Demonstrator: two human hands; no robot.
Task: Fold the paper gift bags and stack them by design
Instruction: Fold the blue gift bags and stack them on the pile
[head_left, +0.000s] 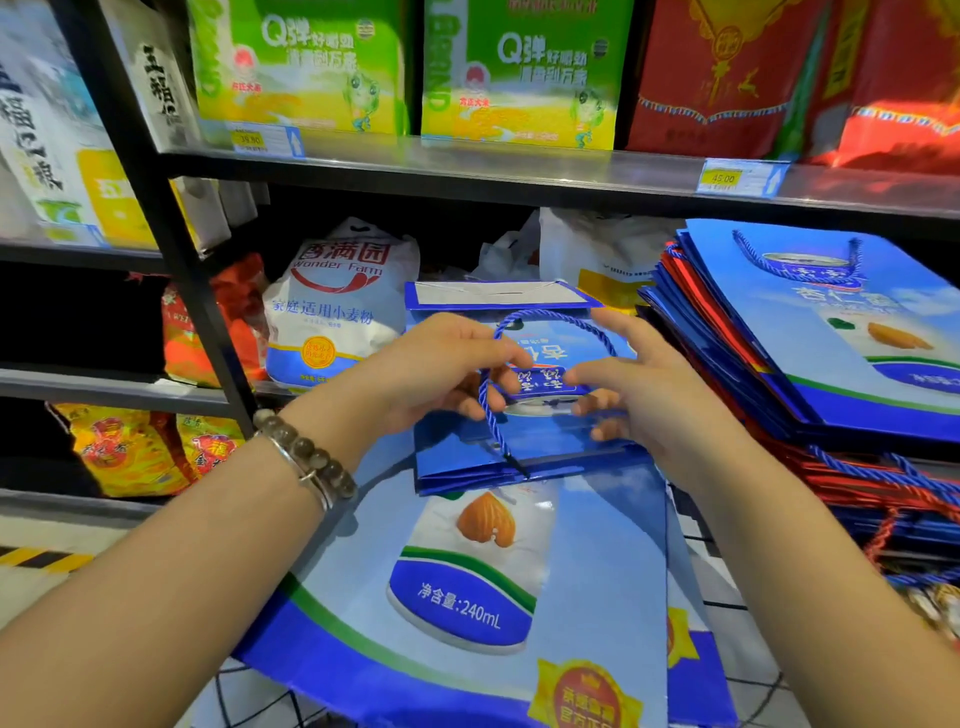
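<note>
A blue paper gift bag (524, 447) with an almond-drink print and a blue rope handle (491, 410) is in the middle of the view, folded over on itself. My left hand (441, 369) grips its upper left part, fingers curled by the rope. My right hand (639, 379) pinches the folded top from the right. Under it lies another blue almond bag (467, 587), flat with the print facing up. To the right a stack of flattened bags (810, 338) leans on the shelf, blue ones on top, red ones below.
A black metal shelf rack (171, 249) stands at the left, with a white flour sack (337, 306) and red-yellow packets (130, 447) on it. Green boxes (306, 67) and red bags (727, 78) fill the upper shelf. A wire basket (260, 696) lies under the bags.
</note>
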